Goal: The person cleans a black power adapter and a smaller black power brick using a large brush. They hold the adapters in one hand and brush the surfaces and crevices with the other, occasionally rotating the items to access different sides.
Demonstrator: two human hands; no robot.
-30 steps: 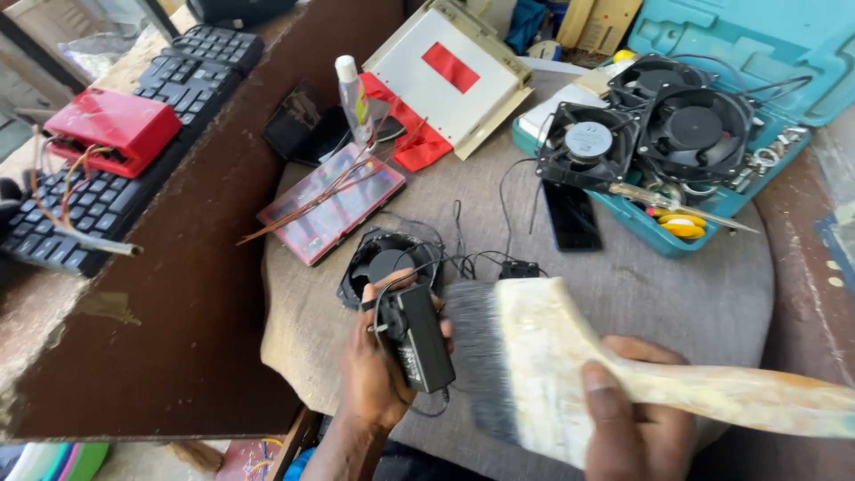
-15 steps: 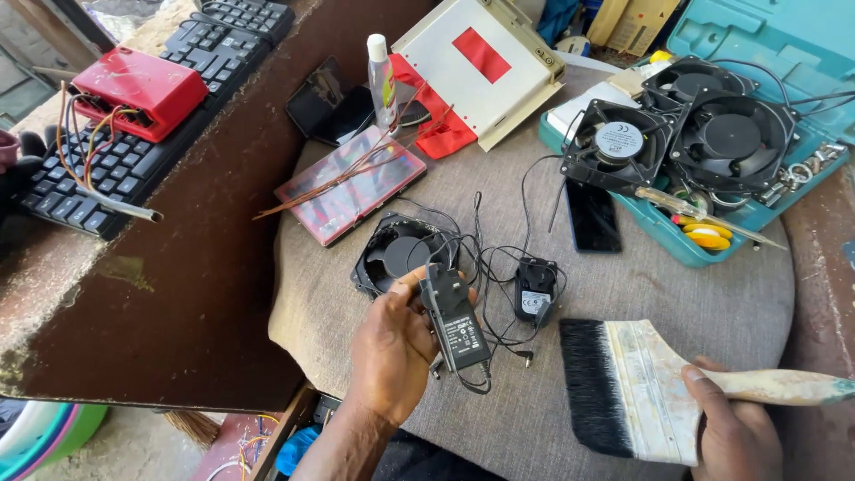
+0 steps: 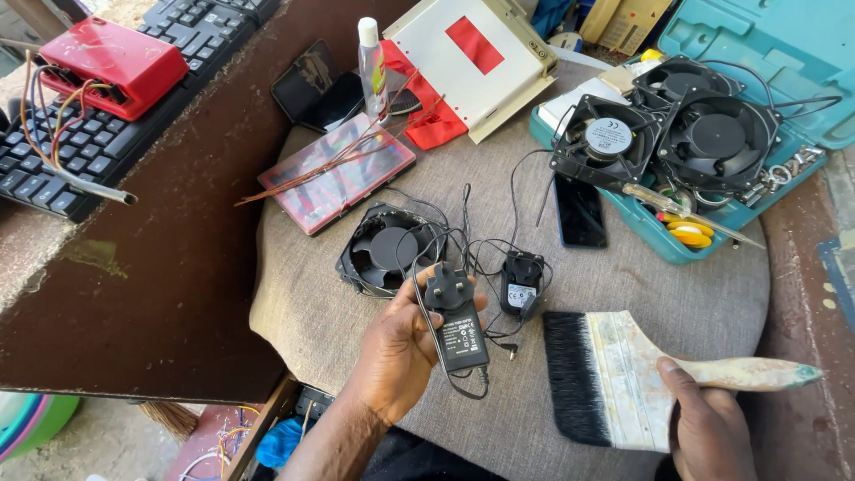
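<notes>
The left hand [image 3: 396, 352] has its fingers curled around a black plug adapter [image 3: 456, 322], just in front of the black fan [image 3: 385, 249] on the cloth. Right of the adapter, the right hand [image 3: 708, 428] grips a wide paintbrush [image 3: 623, 379] by its handle.
</notes>
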